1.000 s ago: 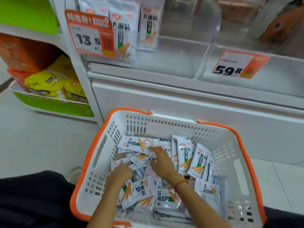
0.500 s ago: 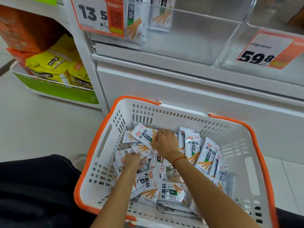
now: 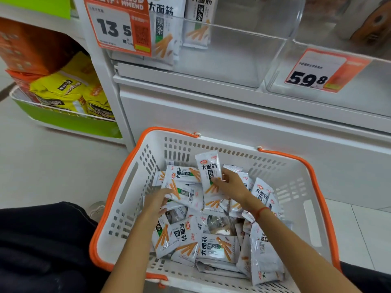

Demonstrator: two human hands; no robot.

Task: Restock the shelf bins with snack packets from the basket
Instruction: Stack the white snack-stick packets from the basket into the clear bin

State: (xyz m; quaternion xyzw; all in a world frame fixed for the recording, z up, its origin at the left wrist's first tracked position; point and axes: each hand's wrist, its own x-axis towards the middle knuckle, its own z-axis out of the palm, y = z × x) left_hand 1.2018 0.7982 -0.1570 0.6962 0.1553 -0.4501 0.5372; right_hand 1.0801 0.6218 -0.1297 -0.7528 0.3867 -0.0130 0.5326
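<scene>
The right hand (image 3: pixel 231 186) pinches one upright snack packet (image 3: pixel 209 172) between thumb and fingers, its top edge raised above the pile. The packet is white and printed 大面筋 over 辣条, with orange sticks drawn below. The left hand (image 3: pixel 155 203) lies to the left of those fingers, its fingers curled round the edge of a second packet (image 3: pixel 182 192) lying flat and tilted. A red string circles the right wrist.

Around and beneath both hands, the basket (image 3: pixel 131 182), white with an orange rim, holds a loose heap of the same packets (image 3: pixel 190 240). Many overlap, so an exact count cannot be made; at least a dozen show, all bearing 大面筋.

Beyond the fingertips, past the basket's far wall, stands the shelf with two clear bins. The left bin (image 3: pixel 243 49) holds at least two upright packets of the same brand and carries an orange tag (image 3: pixel 120 26) reading "RECOMMEND" and "13 5". The right bin (image 3: pixel 359 81) carries a tag (image 3: pixel 317 70) reading "59 8". Further left of the hands, yellow bags (image 3: pixel 63 92) sit in a green tray.
</scene>
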